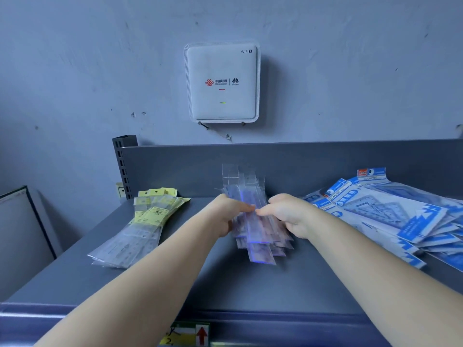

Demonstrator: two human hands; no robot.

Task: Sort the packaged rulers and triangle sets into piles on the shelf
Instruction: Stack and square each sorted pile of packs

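We hold a bundle of clear-packed rulers (258, 221) between both hands over the middle of the grey shelf (288, 284). Our left hand (226, 215) grips the bundle's left edge, fingers curled around it and thumb on top; our right hand (288, 214) pinches the right edge, thumb tip meeting the left thumb across the top pack. The bundle runs lengthwise away from us: its clear hanging tabs fan out past the fingers toward the shelf's back panel (300, 161), and its near ends spread below the hands, resting on the shelf. A pile of yellow-labelled rulers (140, 221) lies well to the left, apart from the left hand. A pile of blue triangle sets (390, 214) lies to the right, near the right wrist. A white router (222, 82) hangs on the wall above.
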